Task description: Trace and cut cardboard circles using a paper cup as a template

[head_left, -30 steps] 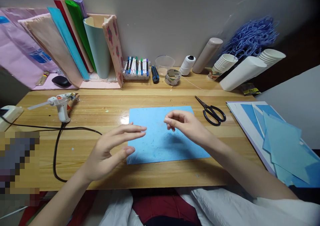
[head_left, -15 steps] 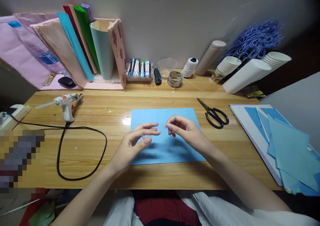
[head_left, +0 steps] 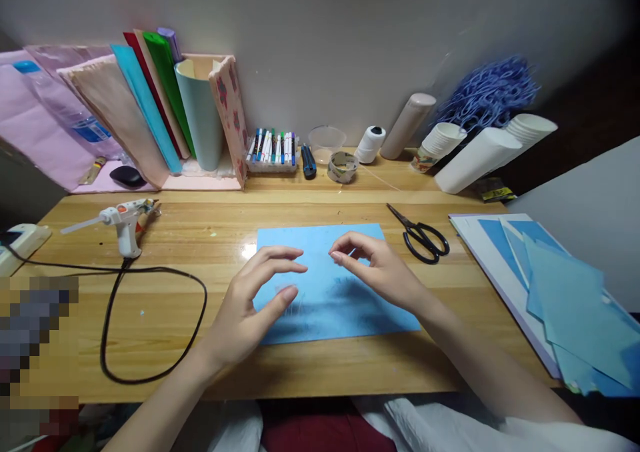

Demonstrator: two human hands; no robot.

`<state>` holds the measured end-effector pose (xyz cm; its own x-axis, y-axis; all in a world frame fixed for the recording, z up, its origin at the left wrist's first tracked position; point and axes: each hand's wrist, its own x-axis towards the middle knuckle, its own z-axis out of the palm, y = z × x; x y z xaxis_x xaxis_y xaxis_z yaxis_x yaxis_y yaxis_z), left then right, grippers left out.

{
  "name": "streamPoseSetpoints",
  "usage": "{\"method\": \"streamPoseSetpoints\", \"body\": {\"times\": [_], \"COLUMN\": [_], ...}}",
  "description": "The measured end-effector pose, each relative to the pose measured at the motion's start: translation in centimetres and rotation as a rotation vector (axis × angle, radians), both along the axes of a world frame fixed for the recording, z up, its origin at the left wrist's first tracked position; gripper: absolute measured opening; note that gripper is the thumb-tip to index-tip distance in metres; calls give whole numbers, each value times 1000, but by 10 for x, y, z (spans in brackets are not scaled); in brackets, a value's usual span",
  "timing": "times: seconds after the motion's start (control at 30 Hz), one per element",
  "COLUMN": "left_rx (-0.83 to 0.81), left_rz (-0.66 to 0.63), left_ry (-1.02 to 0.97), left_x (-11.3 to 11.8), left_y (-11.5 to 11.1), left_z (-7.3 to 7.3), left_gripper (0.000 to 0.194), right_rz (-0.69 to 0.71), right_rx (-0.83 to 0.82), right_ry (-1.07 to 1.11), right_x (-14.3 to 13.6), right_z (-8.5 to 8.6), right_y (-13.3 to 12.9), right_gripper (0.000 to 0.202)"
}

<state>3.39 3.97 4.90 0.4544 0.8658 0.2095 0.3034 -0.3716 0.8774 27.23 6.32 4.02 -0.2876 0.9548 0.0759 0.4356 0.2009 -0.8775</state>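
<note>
A light blue sheet lies flat on the wooden desk in front of me. My left hand hovers over the sheet's left edge with fingers spread and thumb pointing right. A faint translucent patch shows by that thumb; I cannot tell what it is. My right hand is over the sheet's upper middle, fingers loosely curved, fingertips pointing left toward the left hand. The two hands' fingertips are a short gap apart. Neither hand visibly holds anything.
Black scissors lie right of the sheet. A glue gun stands at left, its black cord looping on the desk. Blue paper pieces are stacked at right. Markers, tape, thread, paper cups and paper rolls line the wall.
My left hand has moved right onto the sheet's left edge, close to the right hand. The right hand's pinched fingers have loosened. The view has shifted slightly.
</note>
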Motion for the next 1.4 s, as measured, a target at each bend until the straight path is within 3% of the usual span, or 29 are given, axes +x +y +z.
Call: {"method": "streamPoseSetpoints", "body": {"times": [0.13,0.27,0.37,0.5,0.77,1.0,1.2,1.27,1.33,1.37,1.4], "left_rx": [-105,-157,-174,-187,-217,-288,-337,-311,-262,-227,-187], "left_rz": [-9,-14,4,58,104,116,211,315,414,449,475], "left_ry": [25,69,103,113,114,75,-79,-114,-121,-119,-116], "left_x": [-4,-5,-4,-2,0,-1,10,19,30,36,43], "left_y": [2,8,12,19,29,30,40,43,43,42,41], "left_z": [-12,-22,-27,-35,-43,-48,-40,-39,-40,-41,-42], "left_gripper": [18,19,20,22,24,22,24,23,22,22,21], "right_rz": [-247,-415,-392,-249,-30,32,88,-4,-203,-297,-280], "right_rx": [424,650,673,659,625,562,505,511,490,434,298], "right_ry": [-350,-726,-945,-1014,-919,-767,-674,-600,-408,-258,-104], "right_x": [43,86,102,107,114,126,132,121,98,82,64], "right_z": [0,-5,-14,-33,-56,-58,-52,-47,-41,-38,-36], "right_y": [62,140,181,205,210,214,216,201,168,146,120], "right_gripper": [18,19,25,32,26,25,32,38,37,32,31]}}
